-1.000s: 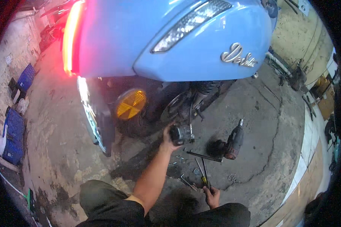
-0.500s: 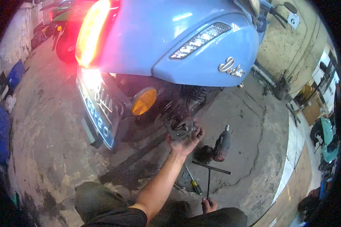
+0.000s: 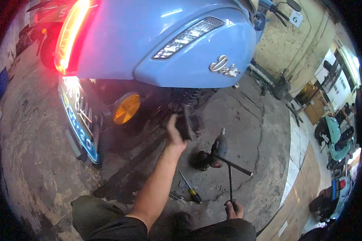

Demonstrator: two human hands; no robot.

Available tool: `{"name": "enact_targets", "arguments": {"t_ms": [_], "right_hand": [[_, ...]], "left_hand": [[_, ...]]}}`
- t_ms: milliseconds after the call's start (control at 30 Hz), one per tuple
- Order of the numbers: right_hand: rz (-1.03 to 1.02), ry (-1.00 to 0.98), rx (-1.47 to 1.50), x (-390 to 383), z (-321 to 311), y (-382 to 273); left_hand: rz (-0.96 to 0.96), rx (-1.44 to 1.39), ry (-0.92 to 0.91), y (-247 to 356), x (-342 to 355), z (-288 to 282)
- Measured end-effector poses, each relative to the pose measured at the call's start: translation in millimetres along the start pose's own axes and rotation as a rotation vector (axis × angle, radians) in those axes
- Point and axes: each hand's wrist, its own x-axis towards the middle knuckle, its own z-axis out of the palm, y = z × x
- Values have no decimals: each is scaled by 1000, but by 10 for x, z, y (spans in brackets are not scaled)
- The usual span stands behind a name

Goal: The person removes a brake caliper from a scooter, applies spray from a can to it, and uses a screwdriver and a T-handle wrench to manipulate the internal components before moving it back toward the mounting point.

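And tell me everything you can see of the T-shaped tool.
The T-shaped tool looks like dark metal: a slim, straight shaft meeting a thicker crossbar. The right hand grips the shaft's near end, with the crossbar away from the person, slanting down to the right in view. Its left end overlaps the power tool; whether they touch is unclear.

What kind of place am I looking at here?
Probably a scooter repair workshop: a blue scooter stands on the stained floor, a power tool and screwdriver lie near it, and the right hand holds a T-shaped wrench.
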Motion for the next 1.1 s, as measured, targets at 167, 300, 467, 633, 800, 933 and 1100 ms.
{"name": "enact_targets", "arguments": {"t_ms": [167,300,467,633,800,933,1100], "right_hand": [[-110,-53,197,253,67,-587],[-135,-192,376,501,293,-901],[-139,-226,325,483,495,-666],[-123,-216,190,360,612,12],[9,-64,182,235,836,610],[96,-170,261,188,932,472],[-39,-259,201,200,854,345]], "left_hand": [[148,80,111,-218,66,-17],[20,-524,-268,-206,-240,-102],[380,-255,103,-184,-125,-603],[680,598,247,-87,-437,-959],[-104,436,-123,238,-480,-1105],[18,1049,132,54,-325,-766],[199,1442,265,-111,-172,-779]]}}
